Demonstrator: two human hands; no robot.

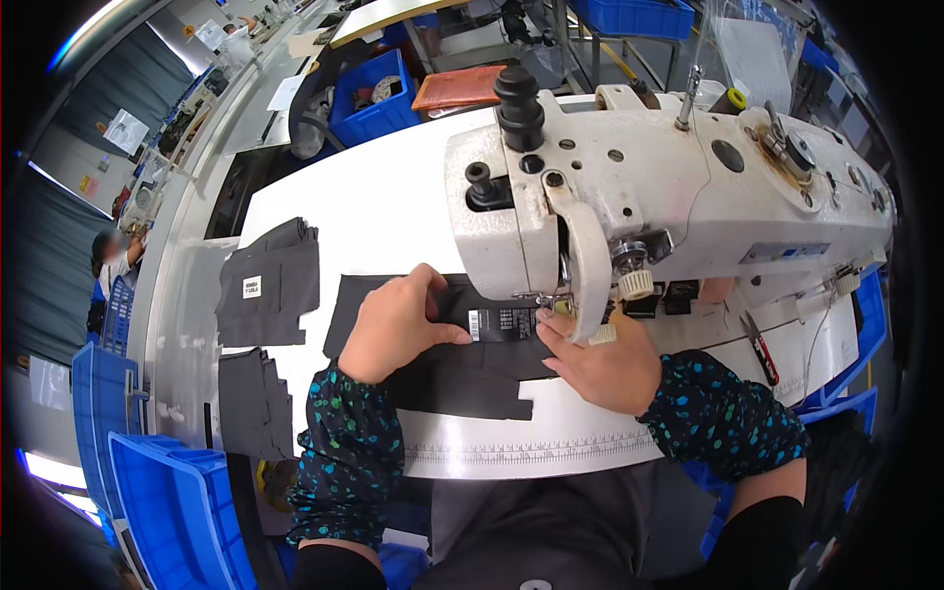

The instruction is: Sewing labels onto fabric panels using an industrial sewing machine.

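My left hand point(388, 324) rests on a dark grey fabric piece point(433, 383), its fingers bent and thumb apart, next to a black label with white print point(500, 324). My right hand point(605, 359) lies by the presser foot of the white sewing machine point(669, 177), fingertips pressing the label's right end and fingers spread. The needle area is partly hidden by the machine head and my fingers. At the left of the white table point(315, 216), two stacks of dark fabric pieces point(265, 290) lie, the upper one bearing a small white label.
Red-handled scissors point(760, 354) lie at the right. Blue bins stand at the left point(172, 501) and behind the table point(369, 98), beside an orange folder point(457, 88). A seated person point(115, 258) is at the far left, another point(236, 37) farther back.
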